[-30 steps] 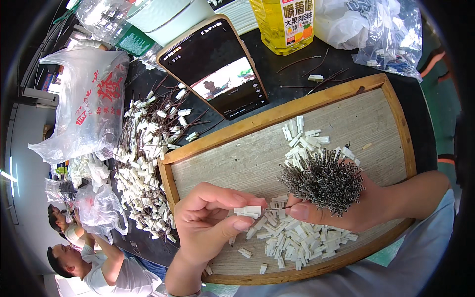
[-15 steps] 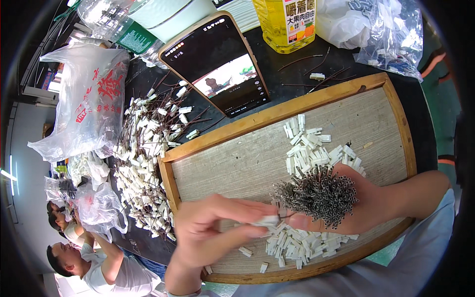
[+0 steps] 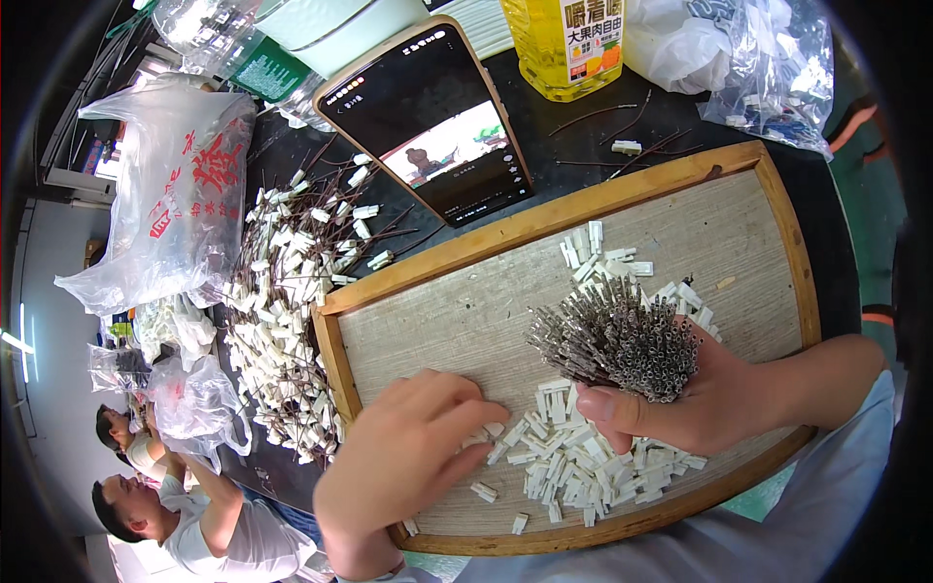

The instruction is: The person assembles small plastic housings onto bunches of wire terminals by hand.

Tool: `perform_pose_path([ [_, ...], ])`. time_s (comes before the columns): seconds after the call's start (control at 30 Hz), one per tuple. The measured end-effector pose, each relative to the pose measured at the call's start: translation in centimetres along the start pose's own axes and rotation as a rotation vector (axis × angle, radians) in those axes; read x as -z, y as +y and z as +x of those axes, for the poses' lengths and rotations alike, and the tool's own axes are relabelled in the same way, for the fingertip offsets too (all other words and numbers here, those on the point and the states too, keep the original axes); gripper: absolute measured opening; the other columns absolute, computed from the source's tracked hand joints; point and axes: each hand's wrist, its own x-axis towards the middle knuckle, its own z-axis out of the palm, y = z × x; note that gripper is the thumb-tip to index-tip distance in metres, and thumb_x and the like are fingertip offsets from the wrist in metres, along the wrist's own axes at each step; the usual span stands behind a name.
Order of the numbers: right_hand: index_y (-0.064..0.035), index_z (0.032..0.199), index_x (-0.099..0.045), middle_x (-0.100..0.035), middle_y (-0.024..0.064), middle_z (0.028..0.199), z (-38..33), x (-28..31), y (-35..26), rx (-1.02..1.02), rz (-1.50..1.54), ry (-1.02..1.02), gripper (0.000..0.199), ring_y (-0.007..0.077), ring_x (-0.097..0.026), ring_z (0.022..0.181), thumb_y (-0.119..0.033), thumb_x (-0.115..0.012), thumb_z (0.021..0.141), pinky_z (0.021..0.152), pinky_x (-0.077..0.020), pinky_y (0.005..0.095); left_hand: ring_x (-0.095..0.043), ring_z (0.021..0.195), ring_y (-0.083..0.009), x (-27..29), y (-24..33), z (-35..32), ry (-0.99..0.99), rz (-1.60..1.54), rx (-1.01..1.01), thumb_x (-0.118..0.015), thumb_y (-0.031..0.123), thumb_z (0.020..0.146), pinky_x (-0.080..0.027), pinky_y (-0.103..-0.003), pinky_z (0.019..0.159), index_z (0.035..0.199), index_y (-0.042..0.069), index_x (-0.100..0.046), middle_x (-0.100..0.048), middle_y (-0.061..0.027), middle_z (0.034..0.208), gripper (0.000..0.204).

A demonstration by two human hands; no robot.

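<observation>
My right hand (image 3: 690,408) is closed around a thick bundle of wires with metal crimp terminals (image 3: 622,340), their ends pointing up toward me. Its thumb lies across the near side of the bundle. My left hand (image 3: 413,457) hovers low over the tray, at the left edge of a pile of white plastic connector housings (image 3: 593,466). Its fingers are curled but apart, with small white housings beside the fingertips. More housings (image 3: 583,248) lie beyond the bundle, partly hidden by it.
A wooden-framed tray (image 3: 544,219) holds the housings. Left of it lies a heap of brown wires with white connectors (image 3: 282,340). A phone (image 3: 437,126) stands beyond, near a yellow drink bottle (image 3: 564,49) and plastic bags (image 3: 165,194). A co-worker (image 3: 204,515) sits at left.
My left hand has drawn away from the bundle, down and left, and the housing it pinched against a wire is no longer seen there. The bundle in my right hand has tilted and risen slightly.
</observation>
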Motion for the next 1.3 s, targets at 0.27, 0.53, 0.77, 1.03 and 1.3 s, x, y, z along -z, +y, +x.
perform_pose_path([
  [0.27,-0.0026,0.102,-0.055,-0.058,-0.0005,0.078,0.2,-0.2,0.1,0.101,0.044,0.043,0.02,0.0039,-0.054,0.069,-0.011,-0.065,0.087,0.062,-0.0445,0.0213,-0.059,0.082,-0.0258,-2.1,0.6,1.0,0.191,0.149,0.071,-0.069,0.003,0.071,-0.048,-0.033,0.071,0.093,0.007,-0.059,-0.059,-0.0062,0.087,0.024],
  [0.53,-0.0018,0.114,-0.052,-0.061,0.0002,0.085,-0.1,-0.2,-0.3,0.019,0.069,-0.023,0.032,0.0017,-0.053,0.073,-0.009,-0.065,0.086,0.062,-0.0439,0.0197,-0.062,0.087,-0.0151,-2.3,1.6,0.5,0.325,-0.901,0.15,-0.053,-0.001,0.091,-0.05,-0.026,0.077,0.111,-0.004,-0.057,-0.062,-0.0115,0.098,0.021],
  [0.77,0.0005,0.113,-0.055,-0.063,0.0012,0.096,0.2,-0.3,0.2,0.141,0.063,-0.037,0.03,0.0031,-0.054,0.086,-0.004,-0.065,0.085,0.075,-0.0458,0.0212,-0.06,0.093,-0.0129,-2.6,1.0,0.5,0.227,-1.215,0.11,-0.052,-0.001,0.091,-0.051,-0.025,0.082,0.107,-0.008,-0.056,-0.061,-0.011,0.1,0.018],
  [1.03,0.0005,0.112,-0.056,-0.063,0.001,0.097,-0.1,-0.4,0.0,0.15,0.075,-0.014,0.029,0.0024,-0.053,0.088,-0.005,-0.065,0.085,0.077,-0.0446,0.0207,-0.058,0.092,-0.0124,-2.8,0.8,0.4,0.339,-1.232,0.064,-0.05,-0.001,0.092,-0.053,-0.026,0.082,0.104,-0.006,-0.053,-0.057,-0.0112,0.101,0.014],
  [1.3,0.0009,0.11,-0.056,-0.062,-0.0004,0.094,0.0,-0.3,0.2,0.16,0.022,-0.016,0.029,0.0012,-0.051,0.084,-0.006,-0.067,0.084,0.074,-0.0441,0.0201,-0.057,0.09,-0.0127,-2.8,0.8,0.5,0.394,-1.099,0.024,-0.051,-0.001,0.091,-0.053,-0.025,0.078,0.103,-0.005,-0.054,-0.058,-0.0121,0.1,0.013],
])
